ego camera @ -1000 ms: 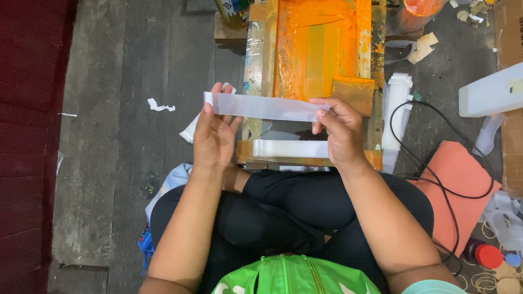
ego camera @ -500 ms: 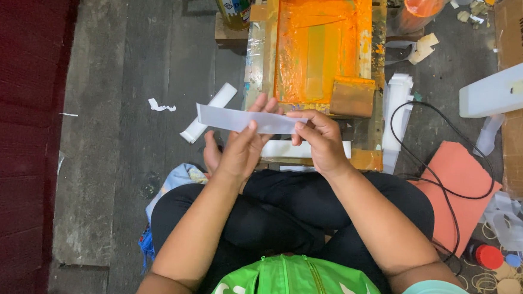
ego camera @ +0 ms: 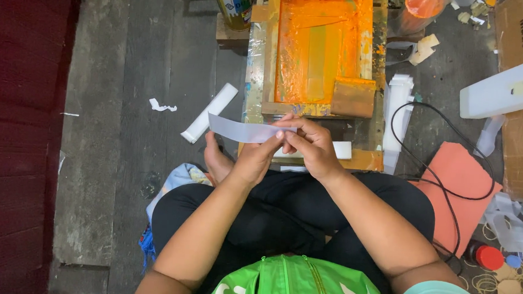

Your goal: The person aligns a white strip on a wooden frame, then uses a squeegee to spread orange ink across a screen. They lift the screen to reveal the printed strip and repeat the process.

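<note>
Both hands, left (ego camera: 255,158) and right (ego camera: 310,145), pinch thin translucent plastic strip (ego camera: 241,130); orange-inked wooden screen frame (ego camera: 319,48) beyond.

White strip (ego camera: 241,130) held flat in both hands.

The strip is a long, narrow band of thin, pale white sheet, slightly translucent and unmarked on the visible face. It lies nearly level, with its long axis running left to right and a slight downward bow toward the middle. The left hand (ego camera: 255,158) supports it from beneath near the middle. The right hand (ego camera: 312,146) pinches its right end between fingertips. Its free left end projects beyond the hands, above the floor, near a white tube (ego camera: 209,112).
</note>
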